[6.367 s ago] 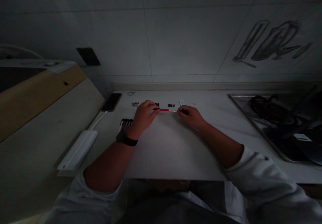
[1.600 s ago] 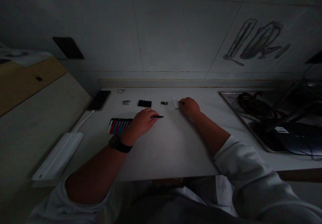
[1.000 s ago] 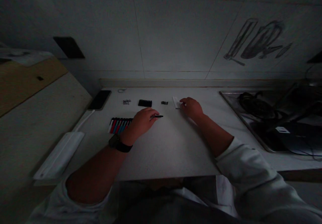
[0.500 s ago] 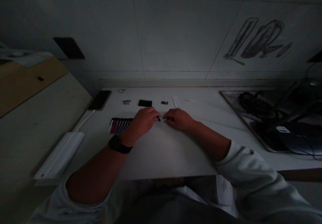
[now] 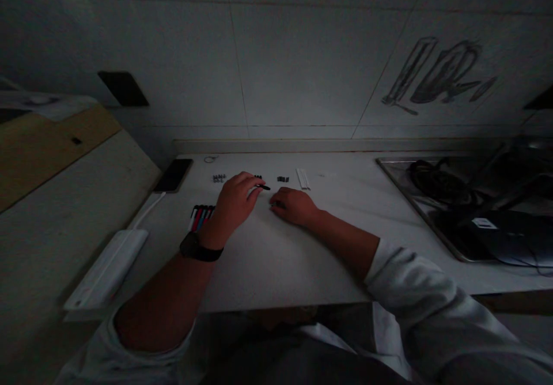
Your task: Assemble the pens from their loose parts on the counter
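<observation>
My left hand [image 5: 235, 200] hovers over the row of black caps at the back of the white counter [image 5: 302, 258] and pinches a thin black pen part [image 5: 262, 187], whose tip pokes out to the right. My right hand [image 5: 294, 206] lies on the counter just right of it, fingers curled around a small dark piece I cannot make out. A row of red, blue and black pens [image 5: 199, 216] lies left of my left wrist, partly hidden by it.
Small metal bits [image 5: 218, 178], a few black pieces [image 5: 283, 178] and white refills [image 5: 303, 178] line the back. A dark phone [image 5: 173, 175] and a white power strip [image 5: 107, 268] sit left. A sink [image 5: 470, 212] with cables is at right.
My right hand came back from the white refills to the middle beside my left hand. My left hand lifted slightly and moved back toward the row of black caps, covering them.
</observation>
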A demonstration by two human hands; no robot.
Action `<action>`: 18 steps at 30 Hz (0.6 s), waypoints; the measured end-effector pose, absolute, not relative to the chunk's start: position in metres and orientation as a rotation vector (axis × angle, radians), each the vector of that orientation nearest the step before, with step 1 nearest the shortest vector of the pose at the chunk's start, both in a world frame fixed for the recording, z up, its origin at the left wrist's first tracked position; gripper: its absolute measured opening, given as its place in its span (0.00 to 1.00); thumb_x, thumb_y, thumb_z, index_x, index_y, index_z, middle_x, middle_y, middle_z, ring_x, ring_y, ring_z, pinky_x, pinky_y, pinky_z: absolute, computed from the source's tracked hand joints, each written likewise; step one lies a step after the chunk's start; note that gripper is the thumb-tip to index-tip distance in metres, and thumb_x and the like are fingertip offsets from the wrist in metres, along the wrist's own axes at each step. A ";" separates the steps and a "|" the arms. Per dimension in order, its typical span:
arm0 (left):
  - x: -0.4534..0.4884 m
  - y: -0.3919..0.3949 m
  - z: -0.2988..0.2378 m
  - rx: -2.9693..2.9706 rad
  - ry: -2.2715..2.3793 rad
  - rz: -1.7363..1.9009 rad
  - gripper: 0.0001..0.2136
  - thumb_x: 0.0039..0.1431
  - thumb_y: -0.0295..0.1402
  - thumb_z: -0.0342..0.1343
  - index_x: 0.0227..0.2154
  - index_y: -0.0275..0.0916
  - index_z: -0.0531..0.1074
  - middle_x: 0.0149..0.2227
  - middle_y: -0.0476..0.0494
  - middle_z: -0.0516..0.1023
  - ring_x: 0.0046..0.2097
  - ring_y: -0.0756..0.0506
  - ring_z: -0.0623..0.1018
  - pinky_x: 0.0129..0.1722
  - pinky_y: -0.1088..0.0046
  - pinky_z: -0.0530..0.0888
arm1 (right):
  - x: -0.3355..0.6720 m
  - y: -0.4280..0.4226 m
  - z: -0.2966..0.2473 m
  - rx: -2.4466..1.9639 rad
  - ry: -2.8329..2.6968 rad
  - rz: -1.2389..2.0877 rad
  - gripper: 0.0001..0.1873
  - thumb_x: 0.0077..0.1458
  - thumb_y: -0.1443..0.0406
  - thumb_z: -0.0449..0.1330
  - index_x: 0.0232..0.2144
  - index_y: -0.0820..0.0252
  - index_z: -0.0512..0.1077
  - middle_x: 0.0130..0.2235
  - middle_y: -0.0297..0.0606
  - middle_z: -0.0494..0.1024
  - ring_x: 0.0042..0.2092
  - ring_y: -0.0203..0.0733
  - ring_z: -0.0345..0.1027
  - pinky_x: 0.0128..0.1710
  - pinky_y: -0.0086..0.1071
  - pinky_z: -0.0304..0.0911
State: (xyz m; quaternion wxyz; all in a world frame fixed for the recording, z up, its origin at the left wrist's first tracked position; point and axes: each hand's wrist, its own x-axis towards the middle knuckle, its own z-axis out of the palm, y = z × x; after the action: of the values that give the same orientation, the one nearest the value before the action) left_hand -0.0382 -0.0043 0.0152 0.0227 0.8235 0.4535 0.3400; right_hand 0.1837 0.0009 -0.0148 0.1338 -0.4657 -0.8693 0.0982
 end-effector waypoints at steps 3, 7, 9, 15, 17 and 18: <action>-0.039 -0.002 0.013 2.541 1.419 1.080 0.08 0.69 0.30 0.57 0.47 0.42 0.78 0.45 0.42 0.79 0.48 0.42 0.78 0.52 0.63 0.74 | 0.182 0.002 -0.013 -1.354 -2.570 0.239 0.10 0.66 0.63 0.59 0.44 0.52 0.81 0.46 0.40 0.80 0.43 0.43 0.74 0.38 0.30 0.61; -0.041 0.000 0.013 2.544 1.430 1.082 0.08 0.69 0.30 0.57 0.46 0.42 0.78 0.45 0.42 0.79 0.48 0.42 0.78 0.51 0.64 0.74 | 0.192 0.012 -0.006 -1.372 -2.535 0.228 0.11 0.67 0.64 0.56 0.45 0.54 0.79 0.47 0.42 0.80 0.44 0.43 0.74 0.41 0.31 0.62; -0.041 0.000 0.013 2.536 1.436 1.100 0.08 0.69 0.29 0.57 0.46 0.42 0.78 0.45 0.42 0.79 0.47 0.43 0.78 0.51 0.64 0.74 | 0.200 0.026 0.000 -1.376 -2.452 0.235 0.11 0.67 0.66 0.56 0.45 0.55 0.78 0.47 0.42 0.81 0.44 0.43 0.74 0.43 0.31 0.63; -0.042 0.001 0.013 2.519 1.413 1.146 0.07 0.69 0.29 0.57 0.46 0.41 0.78 0.45 0.42 0.79 0.48 0.43 0.78 0.51 0.64 0.74 | 0.223 0.086 0.009 -1.624 -2.176 0.244 0.10 0.63 0.65 0.58 0.42 0.57 0.79 0.43 0.42 0.83 0.42 0.43 0.75 0.46 0.33 0.65; -0.042 0.001 0.013 2.515 1.418 1.129 0.07 0.69 0.29 0.57 0.46 0.41 0.78 0.45 0.42 0.79 0.48 0.43 0.78 0.51 0.64 0.74 | 0.225 0.105 0.005 -1.766 -2.151 0.229 0.10 0.61 0.65 0.58 0.40 0.57 0.80 0.43 0.44 0.84 0.44 0.45 0.75 0.46 0.34 0.66; -0.042 0.000 0.013 2.514 1.422 1.116 0.07 0.69 0.29 0.58 0.47 0.41 0.78 0.45 0.43 0.79 0.48 0.43 0.78 0.51 0.63 0.74 | 0.226 0.113 0.002 -1.823 -2.150 0.231 0.10 0.60 0.65 0.59 0.39 0.57 0.81 0.43 0.45 0.84 0.44 0.46 0.76 0.47 0.35 0.67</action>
State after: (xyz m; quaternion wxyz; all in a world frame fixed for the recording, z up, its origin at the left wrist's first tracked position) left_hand -0.0418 0.0005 0.0130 0.0226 0.8118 0.4591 0.3602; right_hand 0.2257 0.1126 0.0015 0.1559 -0.6367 -0.7509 0.0807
